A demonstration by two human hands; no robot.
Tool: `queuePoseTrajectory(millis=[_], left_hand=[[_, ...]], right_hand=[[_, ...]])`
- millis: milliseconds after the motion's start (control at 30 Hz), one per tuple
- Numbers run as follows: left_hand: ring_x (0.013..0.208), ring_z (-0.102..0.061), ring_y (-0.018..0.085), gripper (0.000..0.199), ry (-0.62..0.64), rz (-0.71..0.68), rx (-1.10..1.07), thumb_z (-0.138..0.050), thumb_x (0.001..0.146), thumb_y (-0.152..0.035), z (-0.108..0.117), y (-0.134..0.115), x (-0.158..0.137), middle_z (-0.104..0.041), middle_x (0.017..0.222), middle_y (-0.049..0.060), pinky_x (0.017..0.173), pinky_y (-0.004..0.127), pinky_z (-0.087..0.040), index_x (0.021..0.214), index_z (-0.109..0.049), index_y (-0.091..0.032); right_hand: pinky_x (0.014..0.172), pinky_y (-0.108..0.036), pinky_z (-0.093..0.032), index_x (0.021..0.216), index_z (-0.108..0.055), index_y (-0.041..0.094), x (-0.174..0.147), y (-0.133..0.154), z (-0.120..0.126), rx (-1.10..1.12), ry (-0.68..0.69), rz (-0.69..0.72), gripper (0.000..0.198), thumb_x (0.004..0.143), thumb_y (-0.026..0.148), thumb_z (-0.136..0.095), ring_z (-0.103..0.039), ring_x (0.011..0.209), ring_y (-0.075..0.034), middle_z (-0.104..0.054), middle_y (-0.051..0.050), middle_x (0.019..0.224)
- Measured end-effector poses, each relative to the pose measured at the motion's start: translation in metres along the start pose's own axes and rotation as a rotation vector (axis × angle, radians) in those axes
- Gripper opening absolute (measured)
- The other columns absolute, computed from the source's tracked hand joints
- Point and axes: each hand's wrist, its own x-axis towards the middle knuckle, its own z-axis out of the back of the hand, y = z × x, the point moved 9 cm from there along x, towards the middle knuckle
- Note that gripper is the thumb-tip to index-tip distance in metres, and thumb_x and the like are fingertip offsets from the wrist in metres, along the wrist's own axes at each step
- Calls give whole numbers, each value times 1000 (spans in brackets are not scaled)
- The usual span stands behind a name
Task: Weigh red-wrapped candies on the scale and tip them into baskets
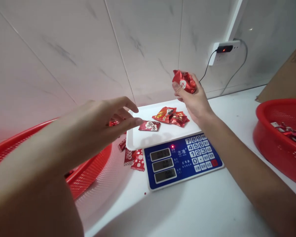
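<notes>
Holding crumpled red foil packaging (pixel 187 80) between thumb and fingers, the right hand (pixel 196 102) is raised just right of centre in the upper half of the frame. A round white label faces the viewer; whether this is one packet or several bunched together cannot be told. The left hand (pixel 111 113), left of centre, grips nothing that shows: its thumb is spread from its bent fingers. The thumb tip is at the left end of a flat dark-red sachet (pixel 149 126) with a white label bearing dark Chinese characters; whether it touches is unclear.

The sachet lies on the white tray (pixel 136 141) of a digital scale (pixel 182 177) in the middle of the frame, beside a small group of shiny red-and-gold packets (pixel 172 116). Below the tray, the scale's blue panel has three displays, a keypad and a lit red light.

More red packets (pixel 138 160) lie against the tray's left side. Red plastic baskets stand at left (pixel 97 176) and right (pixel 268 135), on a white worktop (pixel 197 210).

The foil packaging looks light, crinkly and rather slick, so a gentle pinch around its fuller middle should suit it better than squeezing hard. The flat sachet seems thin and easily slid; its near or left edge looks the simplest place to take hold.
</notes>
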Motion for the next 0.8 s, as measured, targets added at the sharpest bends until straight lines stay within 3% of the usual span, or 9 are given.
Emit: queuePoseTrajectory(millis=[167,300,433,567,700,800], left_hand=[[75,-73,23,41,60,-58,129,-51,82,-75,-2,-7,-3,-77,86,-6,52,31,-53,102,-65,-42],[72,-73,26,43,111,-39,164,-51,81,-76,-12,-7,-4,-78,84,-3,57,35,-54,96,-68,-38],[67,-72,27,43,132,-43,71,-53,80,-73,-22,-6,1,-77,82,2,51,34,-50,89,-69,-34],[66,-71,26,41,77,-29,83,-56,81,-71,-20,0,5,-76,79,1,52,33,-49,93,-67,-34],[83,-71,23,29,-20,-91,-50,-61,86,-57,-15,-11,9,-75,92,1,69,33,-56,97,-68,-32],[102,-69,23,44,-123,-155,-325,-70,84,-50,-13,-26,14,-68,122,4,76,30,-58,123,-62,-31]], right_hand=[[78,-33,-54,113,-60,25,-1,23,4,-154,20,67,34,85,41,-71,-63,91,-17,-66,-1,102],[78,-35,-50,102,-63,19,-9,18,-7,-485,249,-24,32,75,30,-77,-62,86,-19,-67,-3,95],[73,-33,-46,108,-61,21,-19,2,-12,-703,442,-155,44,71,37,-80,-62,84,-20,-68,-3,99],[72,-33,-46,102,-61,21,-18,14,-11,-615,407,-104,42,72,44,-80,-62,86,-20,-67,-3,98],[70,-32,-47,96,-60,22,-16,36,-6,-403,293,-21,39,75,46,-81,-61,80,-19,-65,-2,86],[56,-26,-43,93,-60,21,-26,28,-23,-223,453,-118,47,70,54,-84,-56,67,-14,-62,-1,80]])
